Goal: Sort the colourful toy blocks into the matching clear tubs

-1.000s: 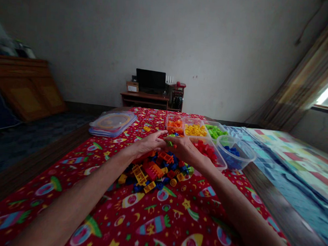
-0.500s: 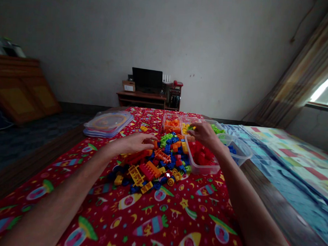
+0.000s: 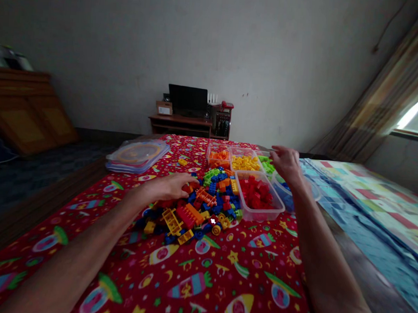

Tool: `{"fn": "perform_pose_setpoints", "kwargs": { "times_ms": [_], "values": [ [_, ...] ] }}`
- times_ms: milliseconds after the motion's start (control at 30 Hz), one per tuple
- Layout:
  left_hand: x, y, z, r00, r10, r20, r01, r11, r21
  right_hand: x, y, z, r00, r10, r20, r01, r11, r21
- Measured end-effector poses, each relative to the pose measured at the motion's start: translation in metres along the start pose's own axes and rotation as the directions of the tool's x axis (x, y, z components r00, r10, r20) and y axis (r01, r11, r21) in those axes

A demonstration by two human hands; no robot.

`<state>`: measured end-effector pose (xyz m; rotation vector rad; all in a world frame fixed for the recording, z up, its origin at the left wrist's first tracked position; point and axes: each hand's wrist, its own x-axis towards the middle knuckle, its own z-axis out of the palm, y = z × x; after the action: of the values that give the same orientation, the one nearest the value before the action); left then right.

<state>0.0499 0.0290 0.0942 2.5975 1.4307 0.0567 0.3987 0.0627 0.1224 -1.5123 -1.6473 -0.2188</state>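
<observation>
A mixed heap of plastic building blocks (image 3: 192,214) lies in front of me, in red, orange, yellow, green and blue. My left hand (image 3: 172,186) rests at its left side, fingertips bent round a red-orange block (image 3: 190,187) and partly hiding it. My right hand (image 3: 286,164) hovers over the bin of green blocks (image 3: 266,165), fingers bent and apart, with nothing visible in them. Near it stand clear bins of red blocks (image 3: 256,194), yellow blocks (image 3: 245,163) and orange blocks (image 3: 219,156). A rounded bin with blue contents (image 3: 286,193) is half hidden behind my right forearm.
Stacked clear lids (image 3: 138,156) lie at the table's far left. One loose yellow block (image 3: 182,162) sits between lids and bins. A red patterned cloth (image 3: 189,267) covers the table. A bed (image 3: 361,197) adjoins on the right; a desk with a monitor (image 3: 187,100) stands beyond.
My right hand has moved right, from above the yellow bin to over the green one; the green piece at its fingertips no longer shows. My left hand has drawn slightly back, fingers curling onto a block.
</observation>
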Motion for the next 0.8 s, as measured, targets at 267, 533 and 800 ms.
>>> {"fn": "perform_pose_setpoints", "kwargs": {
  "times_ms": [267,533,800],
  "values": [
    [0.008,-0.011,0.003,0.977,-0.086,-0.197,0.014,0.940,-0.341,-0.029,-0.065,0.002,0.927,-0.297,0.231,0.299,0.954,0.027],
    [0.002,-0.003,0.003,0.988,-0.104,-0.114,-0.050,0.485,-0.873,-0.059,-0.108,0.013,0.789,-0.381,0.483,0.407,0.912,0.053],
    [0.006,0.014,0.009,0.992,-0.057,-0.110,-0.059,0.563,-0.824,-0.078,-0.120,0.034,0.707,-0.559,0.434,0.491,0.829,0.268]
  ]
}}
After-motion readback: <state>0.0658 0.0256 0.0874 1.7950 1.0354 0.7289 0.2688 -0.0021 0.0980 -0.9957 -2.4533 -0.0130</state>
